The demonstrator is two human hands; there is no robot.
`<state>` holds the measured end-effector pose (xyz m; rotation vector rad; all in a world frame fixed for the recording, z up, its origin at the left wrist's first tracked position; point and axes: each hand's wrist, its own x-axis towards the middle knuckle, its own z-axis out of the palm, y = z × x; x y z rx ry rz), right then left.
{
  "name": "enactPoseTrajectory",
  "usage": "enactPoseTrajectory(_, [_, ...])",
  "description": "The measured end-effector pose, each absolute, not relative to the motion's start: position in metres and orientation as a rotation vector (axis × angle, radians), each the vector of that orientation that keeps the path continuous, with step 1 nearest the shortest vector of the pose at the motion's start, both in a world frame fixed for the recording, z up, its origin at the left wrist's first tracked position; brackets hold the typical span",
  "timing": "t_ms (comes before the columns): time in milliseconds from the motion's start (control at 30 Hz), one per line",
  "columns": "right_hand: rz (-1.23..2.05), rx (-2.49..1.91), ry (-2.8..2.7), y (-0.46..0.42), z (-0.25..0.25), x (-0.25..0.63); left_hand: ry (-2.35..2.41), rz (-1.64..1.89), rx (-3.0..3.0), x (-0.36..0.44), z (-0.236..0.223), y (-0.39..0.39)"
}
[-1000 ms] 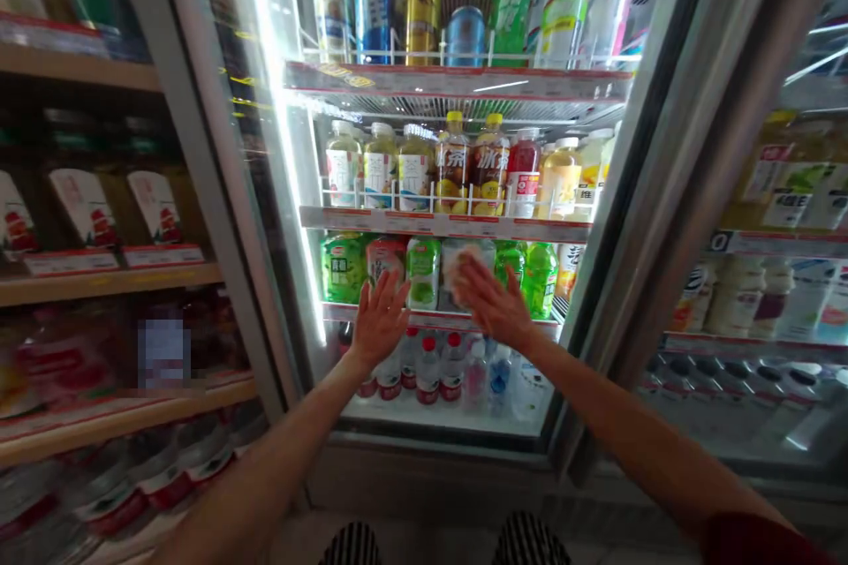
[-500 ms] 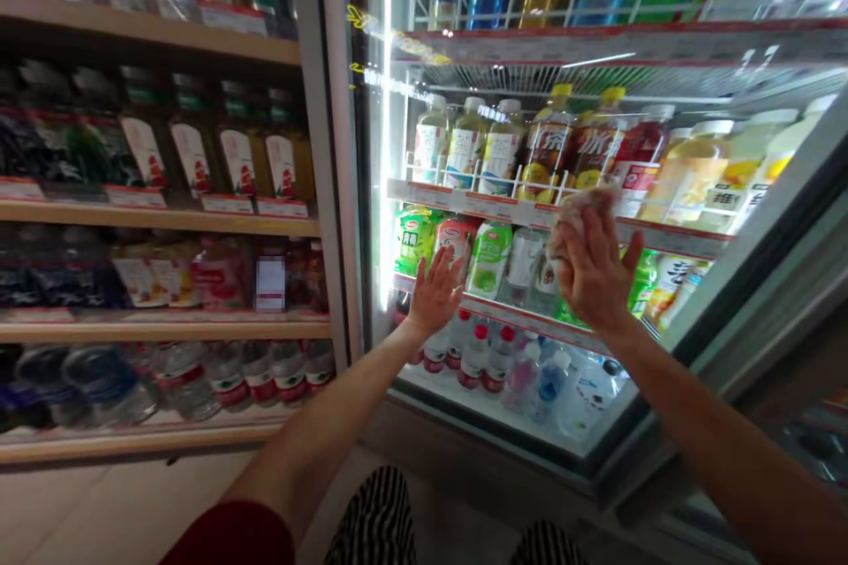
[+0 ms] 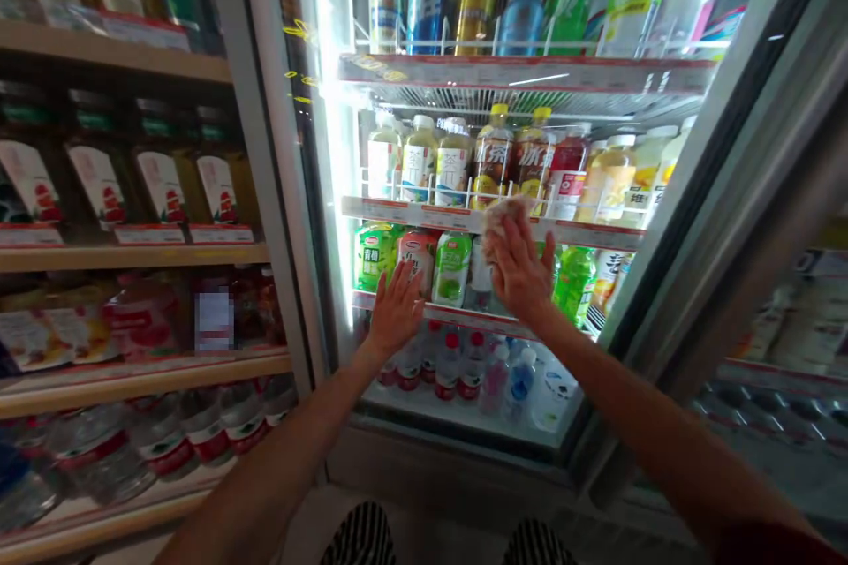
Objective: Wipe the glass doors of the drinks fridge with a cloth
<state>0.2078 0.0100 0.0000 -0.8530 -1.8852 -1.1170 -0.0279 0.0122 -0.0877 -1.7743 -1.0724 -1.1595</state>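
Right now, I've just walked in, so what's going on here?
A person stands facing a lit drinks fridge. Their right hand has a cloth under its fingers, apparently pressed to the glass door. The open left hand seems to rest against the same glass. Behind it, cans and bottles stand in rows.

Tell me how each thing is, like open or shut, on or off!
Right hand: flat over the cloth
Cloth: crumpled
Left hand: open, holding nothing
Fridge light: on
Glass door: looks shut
Yellow-capped bottles: upright, capped
Red-capped bottles: upright, capped
Gold can: upright
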Motion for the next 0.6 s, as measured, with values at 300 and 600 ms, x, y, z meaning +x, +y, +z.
enactPoseTrajectory(300, [-1.120,-0.828,-1.857,0.012,0.010,0.201,-1.056,-1.141,-1.753,-0.029,-0.088,0.014])
enactPoseTrajectory(600, [-1.284,-0.581,-2.223,0.005,-0.024,0.189,-1.010,-1.162,-1.753,-0.029,-0.087,0.015])
